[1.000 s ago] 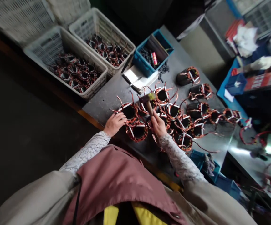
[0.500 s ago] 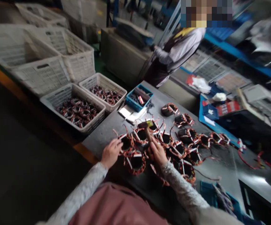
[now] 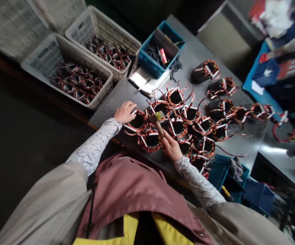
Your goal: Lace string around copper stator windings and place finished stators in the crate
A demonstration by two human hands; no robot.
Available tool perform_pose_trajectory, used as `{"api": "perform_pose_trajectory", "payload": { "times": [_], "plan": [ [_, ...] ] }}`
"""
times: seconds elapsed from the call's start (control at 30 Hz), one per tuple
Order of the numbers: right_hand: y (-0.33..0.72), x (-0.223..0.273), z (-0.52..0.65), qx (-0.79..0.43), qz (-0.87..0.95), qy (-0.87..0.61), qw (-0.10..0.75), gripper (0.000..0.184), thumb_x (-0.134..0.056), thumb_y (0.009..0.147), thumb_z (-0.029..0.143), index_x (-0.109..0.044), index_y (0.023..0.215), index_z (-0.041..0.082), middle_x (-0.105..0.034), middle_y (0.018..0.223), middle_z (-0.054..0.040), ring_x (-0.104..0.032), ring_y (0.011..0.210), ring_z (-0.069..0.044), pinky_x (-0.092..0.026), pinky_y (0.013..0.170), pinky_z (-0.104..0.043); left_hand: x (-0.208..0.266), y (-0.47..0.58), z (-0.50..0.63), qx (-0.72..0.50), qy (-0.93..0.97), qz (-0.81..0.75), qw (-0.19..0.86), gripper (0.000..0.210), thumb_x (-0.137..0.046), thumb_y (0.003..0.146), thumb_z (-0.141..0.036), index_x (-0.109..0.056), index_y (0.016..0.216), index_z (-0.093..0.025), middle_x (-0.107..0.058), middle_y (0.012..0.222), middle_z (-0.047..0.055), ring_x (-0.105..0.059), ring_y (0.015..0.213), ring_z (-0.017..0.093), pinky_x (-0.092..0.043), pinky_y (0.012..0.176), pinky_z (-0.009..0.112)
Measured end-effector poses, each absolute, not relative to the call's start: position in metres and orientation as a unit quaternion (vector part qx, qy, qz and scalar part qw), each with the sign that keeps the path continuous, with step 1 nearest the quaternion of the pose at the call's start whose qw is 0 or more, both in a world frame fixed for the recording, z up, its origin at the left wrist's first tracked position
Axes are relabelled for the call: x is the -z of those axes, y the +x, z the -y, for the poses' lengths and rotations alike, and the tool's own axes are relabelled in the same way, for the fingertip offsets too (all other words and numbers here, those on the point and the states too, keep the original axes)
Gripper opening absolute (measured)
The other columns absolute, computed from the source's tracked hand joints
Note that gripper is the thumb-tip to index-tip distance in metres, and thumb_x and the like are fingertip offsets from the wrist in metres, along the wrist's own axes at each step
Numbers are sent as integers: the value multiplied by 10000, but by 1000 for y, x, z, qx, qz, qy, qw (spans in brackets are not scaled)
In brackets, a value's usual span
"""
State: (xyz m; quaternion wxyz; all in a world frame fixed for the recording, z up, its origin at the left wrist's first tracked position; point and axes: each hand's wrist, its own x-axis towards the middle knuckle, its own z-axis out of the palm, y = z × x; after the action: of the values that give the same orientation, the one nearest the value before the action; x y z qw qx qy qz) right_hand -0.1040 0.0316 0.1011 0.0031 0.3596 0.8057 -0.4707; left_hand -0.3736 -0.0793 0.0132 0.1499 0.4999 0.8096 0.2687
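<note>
My right hand (image 3: 172,147) is wrapped round the wooden handle of a hammer (image 3: 158,128). The hammer's head, yellowish at one end, is over the stators beside the leftmost one. At that leftmost motor stator (image 3: 144,123), a dark ring with copper windings and white strips, my left hand (image 3: 126,113) grips the upper left rim with bent fingers. Just below it stands another wound stator (image 3: 151,147). Several more stators (image 3: 177,127) with loose copper leads crowd the table to the right of the hammer.
Two white crates (image 3: 109,76) of stators stand beyond the table's left edge. On the metal table (image 3: 106,109) are a blue bin (image 3: 147,64) of small items and a notebook (image 3: 143,80) with a pen. More blue bins (image 3: 220,170) sit at the right.
The view has tilted down, so the person at the back has left the frame. My left hand has closed on the leftmost stator's rim. The hammer stays in my right hand.
</note>
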Motion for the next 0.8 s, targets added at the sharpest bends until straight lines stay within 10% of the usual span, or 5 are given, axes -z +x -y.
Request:
{"api": "perform_pose_trajectory", "payload": {
  "times": [0.17,0.43,0.8],
  "plan": [
    [-87,-104,-33,368,-878,307,-3,524,-417,938,377,-478,1409,155,-728,975,-97,-669,690,-175,-567,698,-303,-32,-357,111,-283,493,-816,105,627,-709,737,-273,-489,1320,-199,-359,1487,144,-260,1397,372,-219,1135,590],
    [-82,-100,-26,313,-923,222,6,496,-401,954,320,-452,1427,179,-636,1273,-107,-690,994,-222,-554,886,-334,-26,-305,141,-260,464,-836,133,659,-695,788,-265,-421,1377,-158,-402,1476,193,-311,1398,362,-150,1161,616],
    [-79,-83,-1,278,-938,207,33,487,-344,970,306,-461,1413,140,-726,997,-134,-702,815,-212,-575,809,-350,-28,-319,145,-243,495,-826,120,637,-652,807,-228,-417,1391,-130,-462,1427,186,-352,1372,357,-303,1125,545]
  ]
}}
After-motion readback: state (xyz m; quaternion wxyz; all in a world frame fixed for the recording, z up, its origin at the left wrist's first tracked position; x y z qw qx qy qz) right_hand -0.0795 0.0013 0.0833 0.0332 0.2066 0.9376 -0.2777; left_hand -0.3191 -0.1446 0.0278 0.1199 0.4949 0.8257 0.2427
